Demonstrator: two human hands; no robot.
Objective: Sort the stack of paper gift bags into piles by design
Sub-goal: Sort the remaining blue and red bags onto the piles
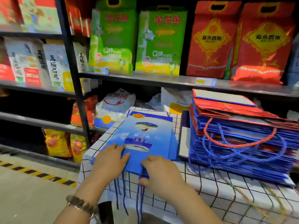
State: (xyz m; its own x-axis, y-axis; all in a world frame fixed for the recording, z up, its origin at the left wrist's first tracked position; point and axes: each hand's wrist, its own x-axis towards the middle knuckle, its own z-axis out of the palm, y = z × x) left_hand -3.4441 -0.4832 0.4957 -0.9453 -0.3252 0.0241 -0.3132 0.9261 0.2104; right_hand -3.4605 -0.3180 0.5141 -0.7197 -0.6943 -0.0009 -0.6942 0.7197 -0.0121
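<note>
Blue gift bag (145, 135) lies flat, long axis running away, handles (123, 191) nearest.

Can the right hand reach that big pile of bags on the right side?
Probably yes. The big pile sits just beside the right hand, with only checked cloth between them. That hand pinches the near edge of the blue bag, so it must let go first.
</note>
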